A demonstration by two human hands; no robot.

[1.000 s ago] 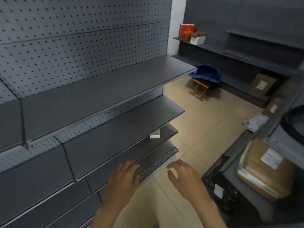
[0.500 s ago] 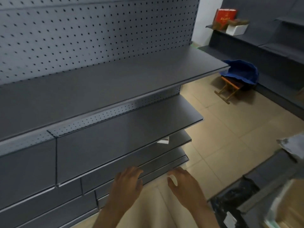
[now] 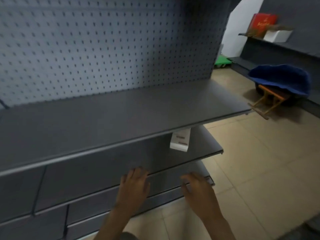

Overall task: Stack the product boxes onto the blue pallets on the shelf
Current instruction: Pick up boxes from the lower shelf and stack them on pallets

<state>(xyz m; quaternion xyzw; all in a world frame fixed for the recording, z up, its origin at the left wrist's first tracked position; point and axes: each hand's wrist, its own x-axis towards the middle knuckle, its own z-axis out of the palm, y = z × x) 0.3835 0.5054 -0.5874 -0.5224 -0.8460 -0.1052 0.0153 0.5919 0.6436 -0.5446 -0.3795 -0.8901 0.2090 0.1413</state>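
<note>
We see one white box [image 3: 180, 142] on the second shelf board [image 3: 204, 146]. It is a small flat carton with a few dark printed lines on its top face (the print is too blurred to read). It lies flat near the right end of this board, back from the front edge. Its rear part is hidden under the front edge of the top shelf board [image 3: 121, 118], which meets a grey pegboard [image 3: 103, 49] at the back.

Both hands are low in the view and apart from the box, and neither one touches it. The left hand [image 3: 134, 186] is stretched forward with its fingers almost straight and a little spread, and it holds nothing. Its fingertips reach the front edge of the same second board, to the left of the box and nearer to us. We cannot tell if they press on the edge. The right hand [image 3: 197, 191] has its fingers loosely bent downward and it is also empty. It is over the right front corner of the third shelf board [image 3: 173, 170], almost straight in front of the box.
</note>
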